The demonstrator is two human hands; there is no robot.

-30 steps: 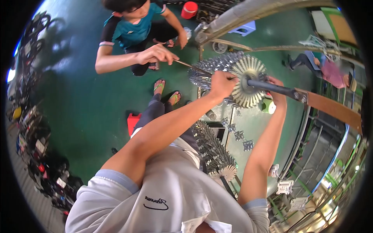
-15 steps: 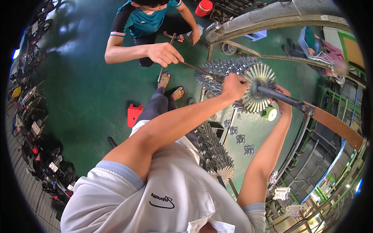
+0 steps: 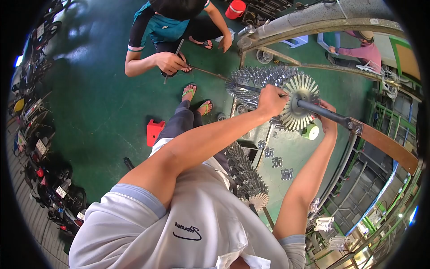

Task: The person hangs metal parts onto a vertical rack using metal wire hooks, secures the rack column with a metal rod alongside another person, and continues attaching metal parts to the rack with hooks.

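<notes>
My left hand (image 3: 271, 101) is closed at the left edge of a pale slotted disc (image 3: 303, 118), its fingertips partly hidden; what they pinch is unclear. My right hand (image 3: 328, 117) is at the disc's right edge, fingers curled, with something small and red beside them. A dark shaft (image 3: 323, 110) runs from the disc's centre to a brown flat bar (image 3: 387, 147). Behind my left hand lies a long stack of shiny metal parts (image 3: 264, 76). A co-worker's hand (image 3: 169, 62) holds a thin rod (image 3: 208, 72) that reaches the stack's left end.
A crouching co-worker (image 3: 168, 28) is at the top. Another person (image 3: 369, 51) is at the upper right. Below the disc are loose metal pieces (image 3: 286, 174) and a second stack (image 3: 246, 170). A red stool (image 3: 155, 132) stands on the green floor; a frame beam (image 3: 331, 20) crosses above.
The co-worker's hand has moved left with the thin rod, and their head has lowered. The person at the upper right has changed posture. My hands stay at the disc.
</notes>
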